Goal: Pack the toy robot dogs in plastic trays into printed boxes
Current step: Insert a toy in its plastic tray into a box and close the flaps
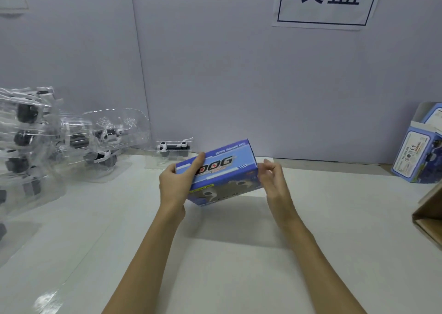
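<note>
A blue printed box [227,170] with "DOG" lettering hangs tilted above the white table, held between both hands. My left hand [175,184] grips its left end, thumb lying across the top face. My right hand [273,177] sits at its right end with fingers curled against that end. Toy robot dogs in clear plastic trays [105,144] lie in a heap at the left, and a single tray with a dog [173,148] stands by the wall behind the box.
More trays are stacked at the far left edge [21,146]. An open blue printed box [421,153] stands at the right by the wall. A brown cardboard carton's corner [430,215] juts in at the right edge. A wall panel closes the back.
</note>
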